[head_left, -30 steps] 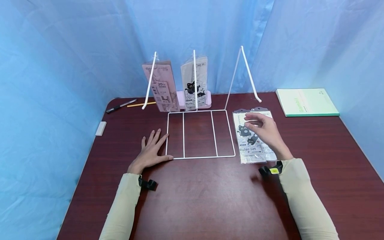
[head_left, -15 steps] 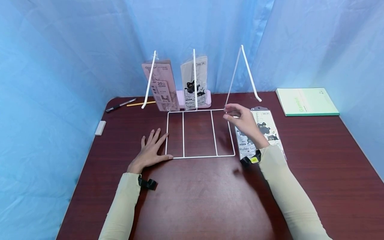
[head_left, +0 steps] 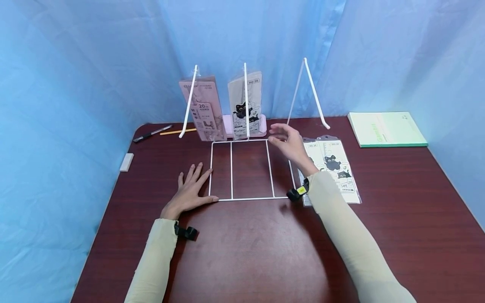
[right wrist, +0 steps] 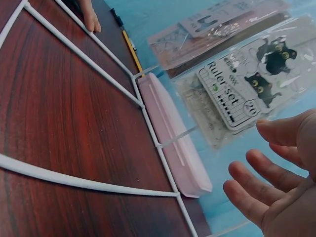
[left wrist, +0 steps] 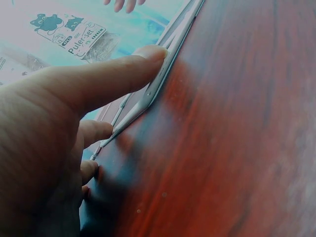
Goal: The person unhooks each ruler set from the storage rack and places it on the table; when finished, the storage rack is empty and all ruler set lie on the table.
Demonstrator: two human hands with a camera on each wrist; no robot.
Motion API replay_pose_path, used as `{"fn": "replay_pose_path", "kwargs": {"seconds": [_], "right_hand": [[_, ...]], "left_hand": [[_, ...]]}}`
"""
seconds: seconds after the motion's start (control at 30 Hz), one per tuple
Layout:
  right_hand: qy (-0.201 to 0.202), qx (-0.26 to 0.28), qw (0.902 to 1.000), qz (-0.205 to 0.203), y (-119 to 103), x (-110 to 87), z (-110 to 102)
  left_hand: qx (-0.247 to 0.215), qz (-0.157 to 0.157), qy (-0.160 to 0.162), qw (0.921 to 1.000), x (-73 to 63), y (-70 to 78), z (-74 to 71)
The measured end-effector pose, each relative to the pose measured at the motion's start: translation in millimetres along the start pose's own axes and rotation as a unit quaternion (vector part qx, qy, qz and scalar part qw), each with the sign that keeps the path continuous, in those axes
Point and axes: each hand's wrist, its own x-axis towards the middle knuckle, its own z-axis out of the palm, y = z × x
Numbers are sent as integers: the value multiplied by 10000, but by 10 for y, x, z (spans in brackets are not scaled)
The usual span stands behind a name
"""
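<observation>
My left hand [head_left: 191, 191] rests spread on the table, its thumb and fingers touching the left side of a white wire display rack [head_left: 232, 172]. In the left wrist view, the thumb [left wrist: 118, 74] presses on the rack's wire. My right hand [head_left: 291, 146] hovers over the rack's right rear part, fingers loosely bent, holding nothing. The right wrist view has its fingers [right wrist: 259, 190] just short of a packaged ruler set [right wrist: 266, 74] with black cats, which hangs on the rack's middle prong. A pink package [head_left: 207, 97] hangs on the left prong. The right prong [head_left: 315, 90] is bare.
Two more cat ruler sets [head_left: 333, 164] lie at the rack's right, partly under the right forearm. Behind the rack is a pink case [right wrist: 173, 143]. A green notebook [head_left: 388, 129] lies far right; a pen [head_left: 151, 133], yellow pencil [head_left: 178, 131] and white eraser [head_left: 126, 162] lie left.
My right hand has moved left from above the ruler sets on the table to the rack, near the middle prong. The left hand has stayed in place.
</observation>
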Motion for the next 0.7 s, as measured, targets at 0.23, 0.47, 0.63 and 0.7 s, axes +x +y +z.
{"fn": "replay_pose_path", "kwargs": {"seconds": [0.23, 0.47, 0.63, 0.7], "right_hand": [[92, 35, 9999, 70, 38, 136, 86], [71, -52, 10000, -35, 36, 282, 152], [-17, 101, 9999, -4, 42, 347, 203], [-11, 111, 9999, 36, 40, 361, 228]], "left_hand": [[19, -27, -14, 10000, 5, -7, 11], [8, -22, 13, 10000, 1, -7, 0], [26, -23, -10, 10000, 2, -8, 2], [22, -22, -13, 10000, 1, -8, 3]]}}
